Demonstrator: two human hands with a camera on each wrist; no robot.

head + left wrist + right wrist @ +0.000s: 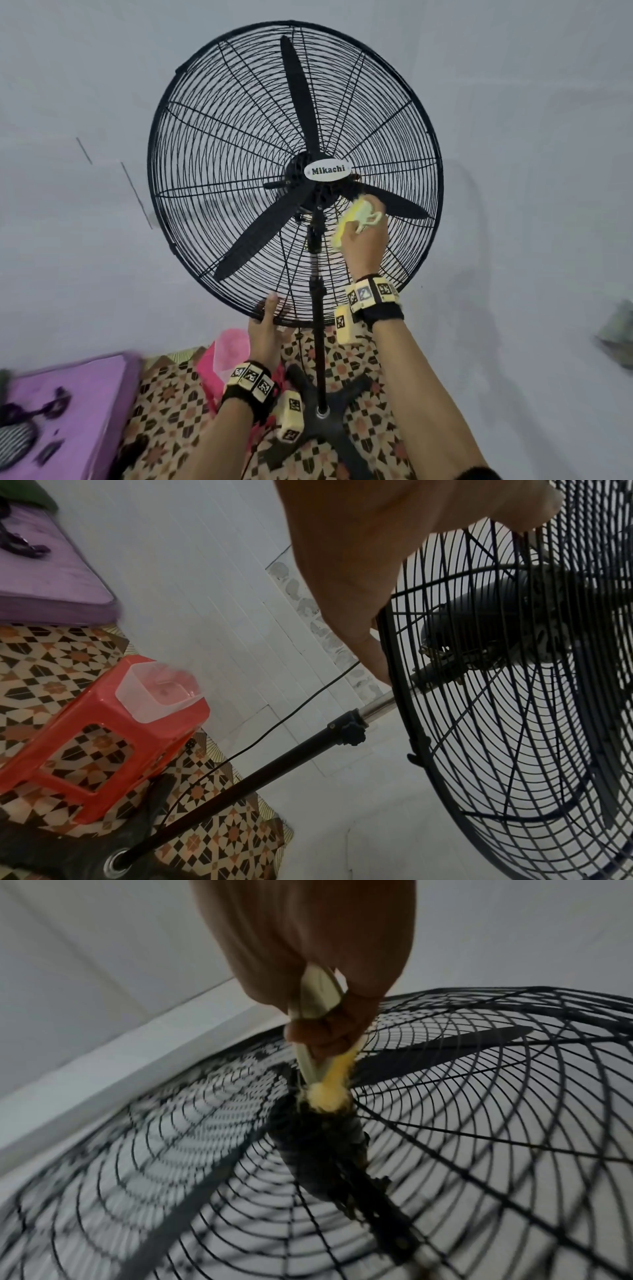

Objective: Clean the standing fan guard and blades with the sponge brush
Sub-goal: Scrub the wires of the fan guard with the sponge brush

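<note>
The sponge brush (356,219) lies against the front guard (219,144) of the standing fan, just right of and below the hub badge (328,170), over the root of the right-hand blade (394,204). Its yellow sponge tip (328,1097) presses at the wires right beside the hub, where the spokes converge. The right hand (363,245) grips the pale handle (316,993), fingers (322,1034) curled round it and through its loop. The left hand (265,329) holds the bottom rim of the guard, fingers (369,642) hooked over the rim and steadying the head.

The step in hand looks like scrubbing the guard's centre, right of the hub; the blur in the right wrist view suggests a stroke under way. Most of the guard and the other two blades (298,92) show no sign either way of being cleaned.

The next move probably calls for working outward along the wires toward the rim, with the sponge pushed between them to reach the blade behind, while the left hand's brace stops the head from swinging on its pole (318,308).

Beyond the fan: a red stool (103,731) with a clear plastic tub (157,691) on it stands on the patterned floor (164,394) at near left, and a purple mattress (68,404) lies farther left.
</note>
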